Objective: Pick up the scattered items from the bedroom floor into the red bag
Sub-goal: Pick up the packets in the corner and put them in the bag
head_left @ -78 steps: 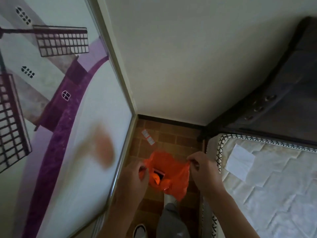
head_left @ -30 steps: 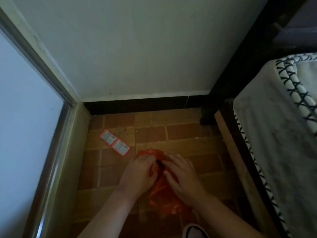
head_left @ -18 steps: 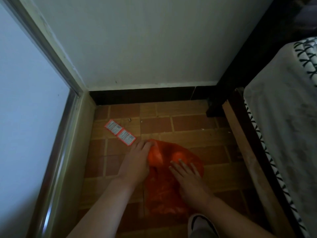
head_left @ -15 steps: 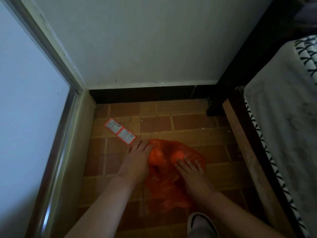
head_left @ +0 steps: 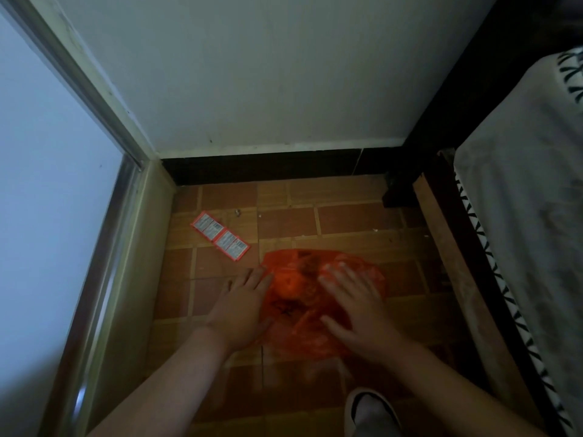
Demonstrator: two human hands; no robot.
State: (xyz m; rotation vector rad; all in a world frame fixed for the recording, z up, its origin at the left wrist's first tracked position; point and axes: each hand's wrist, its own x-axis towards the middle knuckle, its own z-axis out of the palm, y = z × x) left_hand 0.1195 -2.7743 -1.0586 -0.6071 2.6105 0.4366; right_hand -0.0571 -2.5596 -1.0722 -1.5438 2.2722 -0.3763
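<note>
Pressing red bag (head_left: pixel 296 288) flat: left hand (head_left: pixel 241 305), right hand (head_left: pixel 355 307) | contents unclear

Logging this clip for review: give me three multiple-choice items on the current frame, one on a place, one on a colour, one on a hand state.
1. The strip of sachets lies:
A. on the bed
B. on the floor, left of the bag
C. inside the bag

2. The bag is:
A. blue
B. white
C. red-orange

3. The right hand:
A. rests flat on the bag
B. pinches the sachets
C. is out of view

Answers: 1 B, the strip sits on tiles beyond the left hand. 2 C, its plastic shows red-orange. 3 A, straight fingers lie spread on the bag.
</note>
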